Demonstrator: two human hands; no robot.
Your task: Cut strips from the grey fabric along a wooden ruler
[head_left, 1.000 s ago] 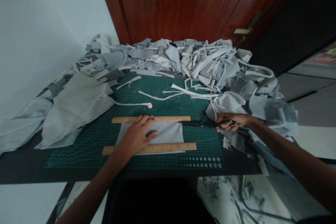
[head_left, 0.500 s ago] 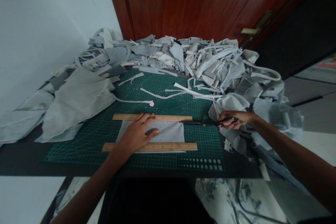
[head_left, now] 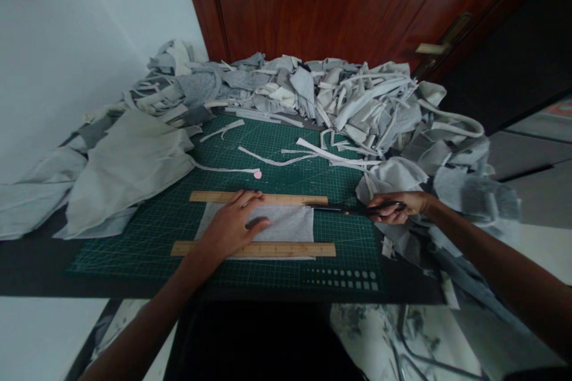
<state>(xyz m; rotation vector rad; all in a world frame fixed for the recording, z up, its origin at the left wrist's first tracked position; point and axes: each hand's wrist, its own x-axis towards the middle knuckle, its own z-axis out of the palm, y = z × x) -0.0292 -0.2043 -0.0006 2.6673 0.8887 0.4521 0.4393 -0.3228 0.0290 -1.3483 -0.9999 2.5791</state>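
My left hand point(head_left: 236, 223) lies flat with fingers apart on a grey piece of fabric point(head_left: 290, 223), its fingertips touching the upper wooden ruler point(head_left: 295, 199). A second wooden ruler point(head_left: 290, 249) crosses the fabric's lower part, under my left wrist. My right hand point(head_left: 395, 207) is wrapped round the handles of black scissors point(head_left: 346, 210). The scissor blades point left, and their tips meet the fabric's upper right corner along the ruler's lower edge. All this rests on a green cutting mat point(head_left: 353, 250).
Grey and white fabric scraps point(head_left: 304, 89) are heaped along the back and right. A large pale cloth point(head_left: 129, 172) lies on the left. Thin strips point(head_left: 277, 161) and a small pink disc point(head_left: 258, 175) sit on the mat. Behind stands a brown door point(head_left: 313, 6).
The view has shifted slightly. Both hands, the rulers and the fabric keep nearly the same places, with the scissors still at the fabric's upper right corner.
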